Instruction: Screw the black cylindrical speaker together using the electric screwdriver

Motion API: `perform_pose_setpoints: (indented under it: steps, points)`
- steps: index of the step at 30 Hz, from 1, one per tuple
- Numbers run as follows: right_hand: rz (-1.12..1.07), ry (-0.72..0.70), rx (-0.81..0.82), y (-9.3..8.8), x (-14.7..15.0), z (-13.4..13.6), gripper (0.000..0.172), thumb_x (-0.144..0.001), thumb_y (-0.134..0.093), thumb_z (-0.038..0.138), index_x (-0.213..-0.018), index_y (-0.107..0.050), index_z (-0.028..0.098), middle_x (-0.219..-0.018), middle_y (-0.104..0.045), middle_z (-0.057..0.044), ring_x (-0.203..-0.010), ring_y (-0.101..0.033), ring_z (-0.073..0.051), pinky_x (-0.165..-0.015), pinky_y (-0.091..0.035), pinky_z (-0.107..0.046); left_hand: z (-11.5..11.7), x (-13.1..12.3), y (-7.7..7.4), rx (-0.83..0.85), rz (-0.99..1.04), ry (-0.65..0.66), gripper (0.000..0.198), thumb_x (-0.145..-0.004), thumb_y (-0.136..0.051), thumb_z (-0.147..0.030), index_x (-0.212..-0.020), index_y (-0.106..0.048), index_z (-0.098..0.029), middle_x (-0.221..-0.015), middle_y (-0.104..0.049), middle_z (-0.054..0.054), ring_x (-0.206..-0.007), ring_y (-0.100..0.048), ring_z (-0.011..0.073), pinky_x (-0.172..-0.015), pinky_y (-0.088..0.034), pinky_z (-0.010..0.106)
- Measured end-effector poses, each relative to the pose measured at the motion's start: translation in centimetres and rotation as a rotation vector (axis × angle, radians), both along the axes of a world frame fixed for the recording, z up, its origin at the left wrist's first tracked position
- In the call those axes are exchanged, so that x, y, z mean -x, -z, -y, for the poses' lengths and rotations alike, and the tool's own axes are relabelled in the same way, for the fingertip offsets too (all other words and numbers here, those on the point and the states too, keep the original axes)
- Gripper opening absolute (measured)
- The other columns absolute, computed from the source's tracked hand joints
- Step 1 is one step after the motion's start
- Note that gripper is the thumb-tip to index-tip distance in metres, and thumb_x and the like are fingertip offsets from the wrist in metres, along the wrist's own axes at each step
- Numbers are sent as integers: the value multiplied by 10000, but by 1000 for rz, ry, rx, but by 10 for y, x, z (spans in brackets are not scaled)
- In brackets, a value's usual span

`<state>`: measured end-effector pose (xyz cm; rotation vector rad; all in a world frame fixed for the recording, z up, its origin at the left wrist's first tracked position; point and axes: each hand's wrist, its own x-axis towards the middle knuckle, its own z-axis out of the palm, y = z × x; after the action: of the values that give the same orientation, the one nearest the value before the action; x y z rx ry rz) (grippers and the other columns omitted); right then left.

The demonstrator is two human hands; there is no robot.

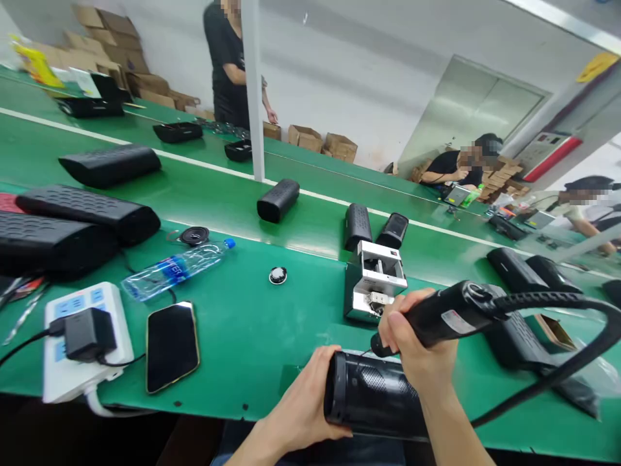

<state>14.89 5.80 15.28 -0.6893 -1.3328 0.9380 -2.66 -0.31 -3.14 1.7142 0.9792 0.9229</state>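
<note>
My left hand (303, 411) grips the left end of a black speaker housing (378, 395), a long rounded case with perforated patches, lying on its side at the near table edge. My right hand (412, 343) is wrapped around a black electric screwdriver (444, 317) with a thick cable running off to the right. Its thin bit points down and left at the upper edge of the housing; whether it touches a screw I cannot make out. Just behind stands a silver screw feeder (376, 278).
Left lie a phone (173, 346), a white power strip (87, 375), a plastic bottle (177, 268) and several black speaker cases (111, 165). A small round part (278, 276) lies mid-table. More cases (517, 333) sit right. A white post (253, 90) rises behind; people work beyond.
</note>
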Motion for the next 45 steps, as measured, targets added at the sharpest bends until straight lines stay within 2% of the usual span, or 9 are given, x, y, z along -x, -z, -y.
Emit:
perform_pose_setpoints:
  steps: [6, 16, 21, 24, 28, 31, 36, 41, 45]
  points:
    - [-41, 20, -10, 0, 1, 0, 182, -960, -825, 174, -960, -653, 235, -679, -614, 57, -442, -564, -110, -438, -490, -248, -1, 1, 1, 1, -28, -2, 1302, -528, -1111, -240, -1609, -386, -282, -1565, -530, 201, -1490, -539, 478, -1272, -475, 658]
    - [41, 60, 40, 6, 1, -1, 330, -924, -856, 411, -880, -574, 245, -624, -578, 68, -407, -494, -104, -395, -442, -262, 1, 5, -8, -116, -67, -29, 1123, -687, -1008, -190, -1616, -382, -279, -1569, -567, 192, -1460, -603, 437, -1228, -528, 672]
    - [104, -44, -37, -16, -13, 0, 323, -904, -871, 440, -977, -600, 279, -625, -576, 94, -407, -540, -129, -412, -508, -297, 2, 4, -13, -177, -129, -34, 1059, -728, -997, -244, -1592, -384, -272, -1565, -562, 185, -1471, -591, 429, -1231, -528, 651]
    - [39, 108, -168, -40, -32, -12, 316, -906, -867, 392, -1099, -638, 293, -618, -562, 106, -427, -546, -131, -431, -501, -290, 2, 4, -13, -171, -142, -37, 1039, -753, -985, -291, -1593, -375, -270, -1563, -562, 185, -1457, -603, 421, -1211, -545, 629]
    - [-24, 412, -358, -57, -44, -45, 289, -910, -859, 407, -932, -600, 282, -570, -459, 111, -417, -483, -110, -439, -435, -279, 2, 5, -10, -141, -146, -46, 1060, -755, -989, -332, -1607, -360, -276, -1554, -569, 177, -1440, -627, 412, -1205, -548, 615]
    - [24, 475, -397, -50, -40, -71, 347, -955, -814, 471, -873, -534, 284, -564, -420, 110, -413, -471, -109, -454, -439, -289, 3, 6, -8, -137, -164, -38, 1071, -775, -982, -337, -1624, -330, -291, -1583, -549, 176, -1473, -607, 413, -1230, -529, 620]
    - [58, 459, -351, -31, -29, -93, 249, -976, -804, 388, -941, -588, 269, -648, -512, 95, -423, -492, -94, -433, -446, -274, 3, 7, -8, -130, -188, -28, 1075, -801, -974, -350, -1636, -299, -302, -1614, -519, 181, -1502, -581, 420, -1251, -512, 637]
    - [24, 420, -307, -24, -29, -102, 228, -975, -801, 362, -952, -590, 278, -624, -482, 110, -395, -453, -91, -386, -420, -254, 3, 7, -9, -133, -183, -27, 1083, -798, -980, -370, -1640, -301, -305, -1608, -526, 181, -1484, -595, 420, -1243, -523, 638]
    - [22, 376, -275, -25, -39, -90, 260, -939, -843, 364, -944, -598, 278, -628, -477, 113, -378, -440, -85, -361, -408, -251, 2, 7, -10, -134, -191, -23, 1061, -810, -970, -391, -1633, -306, -308, -1603, -524, 178, -1484, -593, 418, -1240, -526, 636]
